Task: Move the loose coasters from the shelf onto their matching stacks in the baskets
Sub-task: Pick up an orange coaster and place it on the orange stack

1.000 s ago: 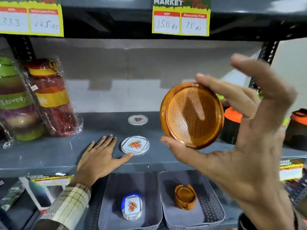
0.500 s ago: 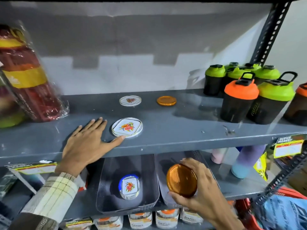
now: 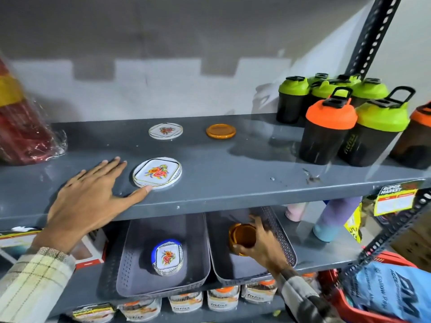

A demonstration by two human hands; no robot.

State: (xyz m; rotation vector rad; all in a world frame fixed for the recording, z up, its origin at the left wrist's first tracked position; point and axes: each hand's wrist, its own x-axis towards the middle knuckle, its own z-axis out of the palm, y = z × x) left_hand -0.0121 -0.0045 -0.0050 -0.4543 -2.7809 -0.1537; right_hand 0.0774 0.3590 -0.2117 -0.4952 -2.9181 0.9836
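On the grey shelf [image 3: 233, 183] lie two white floral coasters, one near [image 3: 157, 172] and one far [image 3: 165, 130], plus a loose amber coaster [image 3: 220, 131] at the back. My left hand [image 3: 93, 199] rests flat on the shelf, its thumb touching the near floral coaster. Below, the left grey basket [image 3: 130, 264] holds a floral coaster stack [image 3: 167, 257]. In the right basket [image 3: 284, 243], my right hand [image 3: 263, 248] grips an amber coaster [image 3: 242, 236] at the amber holder there; I cannot separate the coaster from the stack.
Shaker bottles with green and orange lids [image 3: 331, 127] crowd the shelf's right end. Wrapped red and yellow containers [image 3: 21, 127] stand at the left. A perforated upright [image 3: 377, 36] rises at the right. Pastel bottles [image 3: 333, 220] stand beside the right basket. Jars [image 3: 186, 304] line the shelf beneath.
My right hand has carried the amber coaster from in front of my face down into the right basket onto the amber stack. My view has tilted downward. The left hand stayed put.
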